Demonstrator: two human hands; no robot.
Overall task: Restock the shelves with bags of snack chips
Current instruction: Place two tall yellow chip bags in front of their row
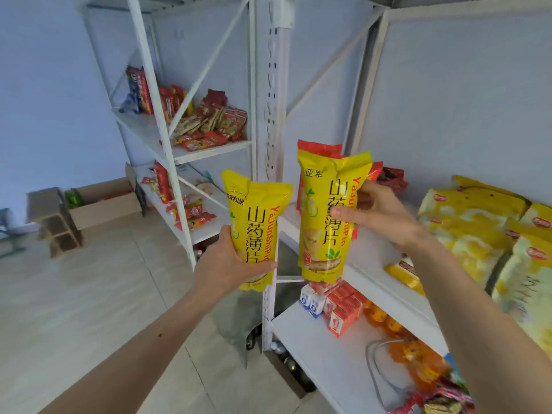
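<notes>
I hold two tall yellow chip bags upright in front of a white shelf rack. My left hand [230, 261] grips the lower half of the left yellow bag [257, 210]. My right hand [379, 213] grips the right yellow bag [325, 216] from its right side, at the front left corner of the white middle shelf [370, 264]. A red bag [316, 147] stands just behind the right yellow bag. Large yellow snack bags [472, 222] lie piled on the same shelf to the right.
A second white rack [167, 138] on the left carries red snack packets on two shelves. The lower right shelf [316, 348] holds small drink cartons [337, 306], orange packs and a white cable. Cardboard boxes [101, 204] sit on the tiled floor at the left.
</notes>
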